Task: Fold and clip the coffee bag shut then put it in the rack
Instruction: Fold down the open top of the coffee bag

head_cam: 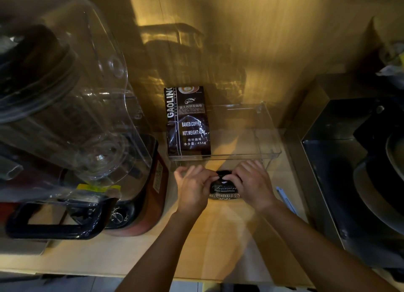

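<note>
A small black coffee bag (225, 188) with white lettering stands on the wooden counter just in front of a clear plastic rack (271, 152). My left hand (192, 189) pinches the bag's top from the left, and my right hand (253, 182) pinches it from the right; the fingertips meet over the top edge and hide it. A pale blue clip (285, 199) lies on the counter to the right of my right wrist. Inside the rack's left end stands a taller black coffee bag (188, 121) marked BAKED COFFEE.
A blender with a clear cover (65, 90) and red base (150, 195) fills the left side. A dark metal appliance (354, 171) stands at the right. A wooden wall rises behind the rack. The counter's front edge (153, 275) runs below my forearms.
</note>
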`<state>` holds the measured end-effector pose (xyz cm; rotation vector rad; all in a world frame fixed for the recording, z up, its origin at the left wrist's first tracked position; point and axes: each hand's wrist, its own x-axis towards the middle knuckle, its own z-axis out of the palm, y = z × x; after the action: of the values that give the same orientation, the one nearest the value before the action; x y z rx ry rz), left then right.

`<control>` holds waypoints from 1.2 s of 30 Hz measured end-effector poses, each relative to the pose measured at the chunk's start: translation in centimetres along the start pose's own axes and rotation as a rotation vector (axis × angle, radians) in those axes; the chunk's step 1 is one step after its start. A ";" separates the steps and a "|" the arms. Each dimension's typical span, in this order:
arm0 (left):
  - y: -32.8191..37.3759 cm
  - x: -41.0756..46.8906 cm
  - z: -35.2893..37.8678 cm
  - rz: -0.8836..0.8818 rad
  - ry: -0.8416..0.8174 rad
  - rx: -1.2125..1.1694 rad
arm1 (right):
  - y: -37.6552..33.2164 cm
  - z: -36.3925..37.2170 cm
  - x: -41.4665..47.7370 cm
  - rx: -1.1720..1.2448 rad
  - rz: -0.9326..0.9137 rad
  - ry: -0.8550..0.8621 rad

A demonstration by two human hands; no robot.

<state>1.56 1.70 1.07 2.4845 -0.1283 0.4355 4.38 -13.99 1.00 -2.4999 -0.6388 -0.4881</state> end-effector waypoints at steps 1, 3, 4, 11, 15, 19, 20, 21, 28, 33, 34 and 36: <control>0.0 0.1 -0.1 -0.001 -0.002 0.000 | 0.1 0.0 0.0 0.021 -0.014 0.007; -0.1 0.4 -0.3 -0.027 0.001 -0.018 | 0.1 0.1 -0.1 0.076 -0.027 0.012; 0.0 0.6 -0.3 -0.039 0.002 -0.030 | 0.1 0.0 -0.1 0.098 -0.019 0.013; 0.3 0.8 -0.4 -0.073 0.000 -0.063 | 1.6 -0.3 0.2 0.104 0.209 -0.001; 0.4 1.2 -0.6 -0.013 -0.035 -0.009 | 1.8 -0.5 -0.1 0.122 0.199 -0.003; 1.4 1.8 0.0 0.109 -0.118 0.064 | 1.2 -0.8 0.0 0.160 0.081 -0.002; 1.8 1.9 0.3 0.138 -0.131 0.041 | 1.0 -0.8 0.2 0.161 0.060 -0.011; 2.2 2.0 0.6 0.149 -0.134 0.004 | 0.7 -0.8 0.2 0.159 0.051 -0.024; 2.7 2.3 2.1 0.122 -0.114 -0.106 | 1.0 -1.6 -0.4 0.211 0.157 0.024; 3.2 1.5 2.4 0.117 -0.111 -0.125 | 0.9 -1.9 -1.0 0.123 0.099 0.044; 3.3 1.5 2.4 0.116 -0.116 -0.129 | 1.0 -1.9 -1.1 0.118 0.103 0.039; 3.5 1.5 2.3 0.109 -0.122 -0.126 | 1.4 -2.0 -1.1 0.099 0.094 0.039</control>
<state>2.94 -2.49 1.81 2.3867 -0.3315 0.3098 3.73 -16.54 1.62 -2.4084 -0.5145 -0.4583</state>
